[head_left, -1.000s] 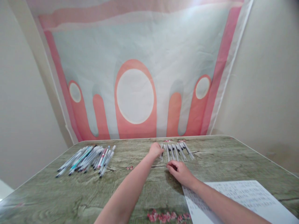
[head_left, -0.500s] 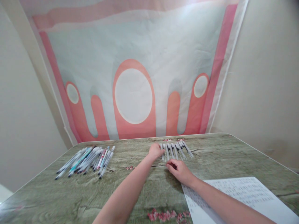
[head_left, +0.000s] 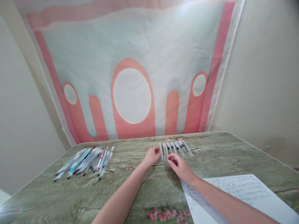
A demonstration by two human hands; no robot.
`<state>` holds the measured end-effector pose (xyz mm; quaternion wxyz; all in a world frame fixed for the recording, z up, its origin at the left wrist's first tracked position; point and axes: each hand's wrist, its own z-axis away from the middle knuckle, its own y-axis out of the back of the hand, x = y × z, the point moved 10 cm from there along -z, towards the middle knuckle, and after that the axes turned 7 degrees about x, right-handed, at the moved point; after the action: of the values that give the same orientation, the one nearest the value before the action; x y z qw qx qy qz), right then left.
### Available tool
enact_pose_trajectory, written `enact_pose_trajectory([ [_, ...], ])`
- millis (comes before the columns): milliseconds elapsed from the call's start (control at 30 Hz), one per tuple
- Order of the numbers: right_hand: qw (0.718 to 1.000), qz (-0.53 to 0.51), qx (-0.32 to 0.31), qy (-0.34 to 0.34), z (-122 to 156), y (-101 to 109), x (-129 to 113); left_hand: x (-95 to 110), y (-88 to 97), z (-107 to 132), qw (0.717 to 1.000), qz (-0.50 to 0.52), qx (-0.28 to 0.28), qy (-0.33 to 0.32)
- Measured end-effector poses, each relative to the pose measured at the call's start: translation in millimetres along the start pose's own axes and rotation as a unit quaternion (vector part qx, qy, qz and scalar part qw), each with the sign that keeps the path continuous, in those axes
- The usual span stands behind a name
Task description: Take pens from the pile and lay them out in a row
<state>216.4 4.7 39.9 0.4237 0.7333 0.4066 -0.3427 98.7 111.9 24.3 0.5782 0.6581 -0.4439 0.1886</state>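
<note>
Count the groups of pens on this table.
2. A pile of pens on the left of the table, and a row of pens with the left hand at its left end and the right hand on its near side. The hands may hide some pens.

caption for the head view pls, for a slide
Left hand and right hand near a row of pens, a pile of pens to the left, paper at lower right.

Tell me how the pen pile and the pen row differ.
The pen pile overlaps in a heap; the pen row lies mostly side by side. The pen pile covers more table than the pen row. The pen pile shows turquoise and pink; the pen row looks whitish and black. Both lie on the table.
</note>
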Motion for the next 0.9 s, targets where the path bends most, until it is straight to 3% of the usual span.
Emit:
enact_pose_trajectory([
  [167, 1.0, -0.018, 0.002, -0.013, 0.3, -0.1, 3.2, 20.8, 6.7, 11.4, 0.999, 0.032, -0.014, -0.007],
  [333, 1.0, -0.023, 0.001, -0.016, 0.7, 1.7, 0.6, 47.5, -10.3, 32.0, 0.985, 0.101, -0.137, 0.002],
  [400, 1.0, -0.015, 0.009, -0.003, 0.8, 4.3, -4.2, 51.7, -14.5, 37.9, 0.983, 0.101, -0.152, 0.007],
  [700, 1.0, -0.013, 0.023, 0.018, -0.2, 5.8, -8.0, 39.1, -24.2, 35.8, 0.983, 0.129, -0.124, 0.046],
  [900, 0.998, -0.02, 0.052, 0.002, -1.4, 8.0, 3.7, 32.1, 0.3, -7.6, 0.999, -0.05, 0.002, -0.01],
])
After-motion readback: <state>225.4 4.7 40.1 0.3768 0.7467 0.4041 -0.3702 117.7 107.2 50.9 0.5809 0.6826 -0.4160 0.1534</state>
